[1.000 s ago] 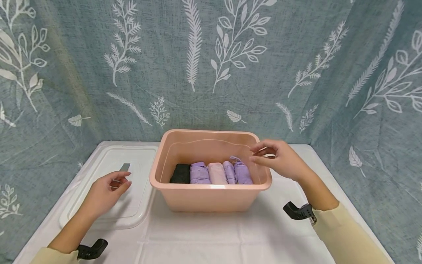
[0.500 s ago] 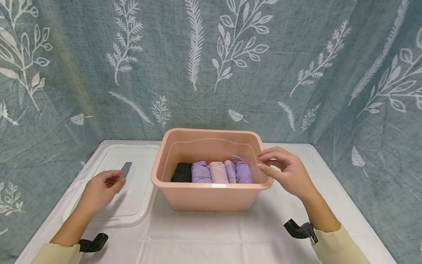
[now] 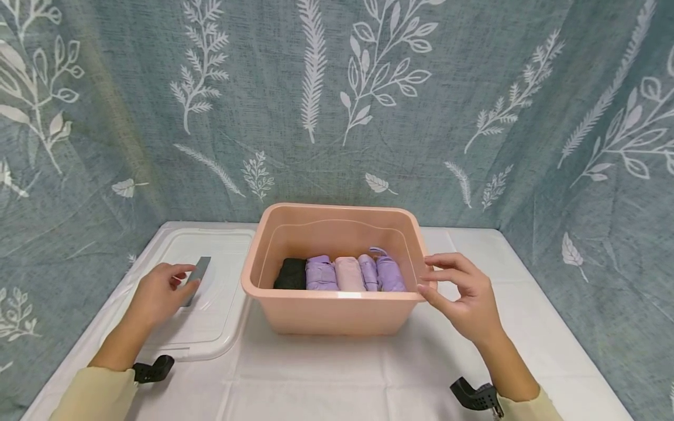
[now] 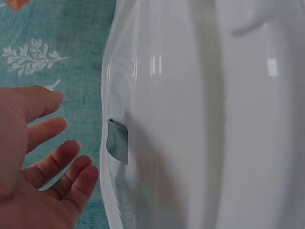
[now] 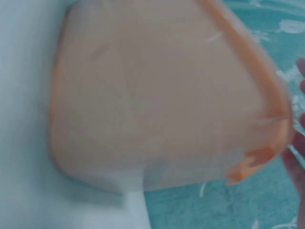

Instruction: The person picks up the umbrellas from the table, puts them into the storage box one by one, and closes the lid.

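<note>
A peach plastic bin (image 3: 337,314) stands in the middle of the table. Inside it, in a row, lie rolled cloth bundles: a black one (image 3: 290,274), a lilac one (image 3: 321,275), a pale pink one (image 3: 348,275) and two more lilac ones at the right. My right hand (image 3: 466,298) is at the bin's right rim, fingers spread apart and bent a little, fingertips right at the edge. Over the clear lid (image 3: 221,327) to the left hovers my left hand (image 3: 160,292), fingers loosely bent with nothing between them. Its fingertips overlap a flat grey strip (image 3: 198,270) on the lid.
A white cloth (image 3: 316,380) covers the table. Behind it and at both sides hangs a teal curtain (image 3: 263,117) with white leaf prints. A black wrist mount (image 3: 154,369) sits on the left wrist, another mount (image 3: 474,396) on the right.
My right hand has drawn back from over the bin's inside, moving right and toward me to the rim. The left hand has shifted slightly left and away from me.
</note>
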`<state>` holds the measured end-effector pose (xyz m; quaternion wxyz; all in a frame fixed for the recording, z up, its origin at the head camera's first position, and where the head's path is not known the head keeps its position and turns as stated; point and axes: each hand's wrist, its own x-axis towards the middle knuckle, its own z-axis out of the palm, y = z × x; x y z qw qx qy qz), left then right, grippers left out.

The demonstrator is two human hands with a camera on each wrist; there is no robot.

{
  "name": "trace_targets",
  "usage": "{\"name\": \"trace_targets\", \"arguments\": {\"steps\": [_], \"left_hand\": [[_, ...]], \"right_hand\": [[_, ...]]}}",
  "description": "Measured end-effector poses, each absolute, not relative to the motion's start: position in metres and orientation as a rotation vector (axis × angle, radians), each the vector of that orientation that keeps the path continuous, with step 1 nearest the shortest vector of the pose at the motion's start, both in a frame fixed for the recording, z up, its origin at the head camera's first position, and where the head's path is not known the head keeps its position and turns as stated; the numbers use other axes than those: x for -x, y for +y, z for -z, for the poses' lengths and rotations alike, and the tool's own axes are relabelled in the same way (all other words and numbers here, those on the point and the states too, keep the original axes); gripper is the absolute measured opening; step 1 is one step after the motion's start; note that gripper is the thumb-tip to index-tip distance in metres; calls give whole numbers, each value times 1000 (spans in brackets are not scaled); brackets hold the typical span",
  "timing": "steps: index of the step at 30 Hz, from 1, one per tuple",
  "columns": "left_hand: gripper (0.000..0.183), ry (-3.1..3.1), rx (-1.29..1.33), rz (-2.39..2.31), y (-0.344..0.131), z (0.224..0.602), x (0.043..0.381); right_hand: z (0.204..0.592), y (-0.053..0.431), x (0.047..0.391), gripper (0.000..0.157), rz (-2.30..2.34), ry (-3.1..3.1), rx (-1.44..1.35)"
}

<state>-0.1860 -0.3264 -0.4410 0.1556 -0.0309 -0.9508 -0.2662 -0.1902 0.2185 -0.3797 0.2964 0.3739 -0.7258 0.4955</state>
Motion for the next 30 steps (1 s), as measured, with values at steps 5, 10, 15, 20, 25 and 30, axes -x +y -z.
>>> {"name": "trace_targets", "arguments": {"steps": [5,10,15,20,25,30], "left_hand": [[35,-2751,104,732,-331,441,192],[39,-2796,109,737,-333,440,197],[44,-2852,82,767,-335,441,203],[46,-2889,65,765,-336,443,210],[45,-2906,54,750,-336,445,215],[45,-2914,47,710,-335,447,217]], "right_hand": [[392,217,190,22,-1140,-1808,-968],[398,211,186,32,-1086,-1691,-1015],[401,207,183,28,-1063,-1617,-1058],[401,205,184,25,-1041,-1553,-1082],[403,201,184,24,-1034,-1507,-1067],[404,199,183,23,-1044,-1485,-1063]]}}
